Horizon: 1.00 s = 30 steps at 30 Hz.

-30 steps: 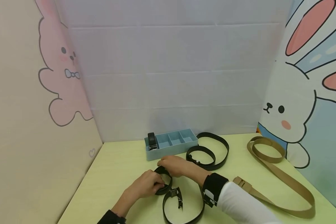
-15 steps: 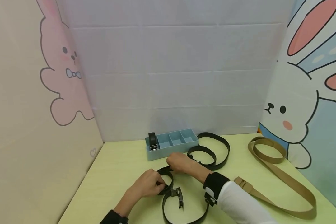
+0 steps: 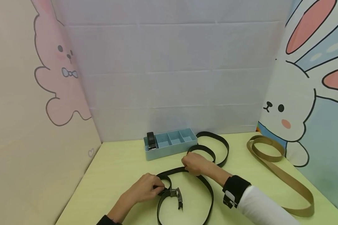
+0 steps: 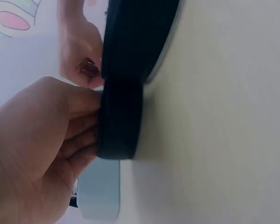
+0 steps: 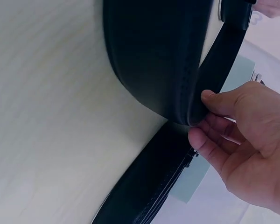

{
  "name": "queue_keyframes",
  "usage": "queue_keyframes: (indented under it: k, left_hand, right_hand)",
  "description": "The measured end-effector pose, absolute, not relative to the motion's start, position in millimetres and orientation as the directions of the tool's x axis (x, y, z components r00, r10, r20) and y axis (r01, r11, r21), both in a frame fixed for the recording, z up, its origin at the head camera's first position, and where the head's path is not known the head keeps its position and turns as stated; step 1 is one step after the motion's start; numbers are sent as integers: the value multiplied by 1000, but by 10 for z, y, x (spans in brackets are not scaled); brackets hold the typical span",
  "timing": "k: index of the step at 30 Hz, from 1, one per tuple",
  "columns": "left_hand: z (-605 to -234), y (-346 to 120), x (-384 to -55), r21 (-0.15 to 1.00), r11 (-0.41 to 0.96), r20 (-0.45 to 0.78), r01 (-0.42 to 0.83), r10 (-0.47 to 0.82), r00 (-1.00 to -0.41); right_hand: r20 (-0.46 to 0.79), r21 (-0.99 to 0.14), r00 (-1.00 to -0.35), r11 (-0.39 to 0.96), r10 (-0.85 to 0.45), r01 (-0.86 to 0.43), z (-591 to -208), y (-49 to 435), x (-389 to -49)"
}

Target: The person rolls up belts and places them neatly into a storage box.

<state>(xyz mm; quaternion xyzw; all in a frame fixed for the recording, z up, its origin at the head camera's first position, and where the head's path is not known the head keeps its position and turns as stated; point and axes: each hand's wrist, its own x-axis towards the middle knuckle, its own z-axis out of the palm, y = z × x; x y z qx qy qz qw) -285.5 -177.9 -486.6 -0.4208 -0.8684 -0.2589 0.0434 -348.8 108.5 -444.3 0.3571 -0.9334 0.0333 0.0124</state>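
Observation:
A black belt [image 3: 210, 190] stands on edge on the table, with its metal buckle [image 3: 179, 197] inside the wide loop. At its left end the strap curls into a small coil [image 4: 122, 121]. My left hand [image 3: 146, 188] pinches that coil, its fingertips partly hidden behind the strap. Farther right, my right hand [image 3: 196, 163] holds the belt's upper edge between thumb and fingers, as the right wrist view shows. Between the two hands runs a nearly straight stretch of strap. Behind my right hand lies a second black belt [image 3: 226, 147], looped and partly covered.
At the back sits a blue divided tray [image 3: 171, 150], a rolled black belt [image 3: 151, 140] in its left compartment. A tan webbing belt [image 3: 291, 182] lies along the right of the pale yellow table [image 3: 115, 162]. Walls with rabbit drawings enclose the table.
My right hand has moved right along the black belt, and a straighter length of strap now spans both hands. The coil at my left hand looks smaller. My left hand stays nearly in place.

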Motion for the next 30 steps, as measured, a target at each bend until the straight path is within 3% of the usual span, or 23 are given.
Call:
queue_keyframes:
  k: [5,13,22,30]
  left_hand:
    - [-4976,-1885,-2828,351,441,370,826,745,-555]
    - [-5077,-2002,-2787,294,377,453,878,754,-475]
    - [-4950,-1999,-2720,287,394,368,873,797,-480]
    - [-4983,-1892,-2744,141,442,394,886,796,-460]
  right_hand:
    - [67,-43,-742,741,-667,-670,-4453,1115,-3513]
    - [70,-68,-764,761,-641,-645,-4452,1119,-3474]
    - [79,-79,-780,776,-621,-626,-4453,1162,-3451]
    - [50,-122,-761,752,-647,-648,-4433,1272,-3306]
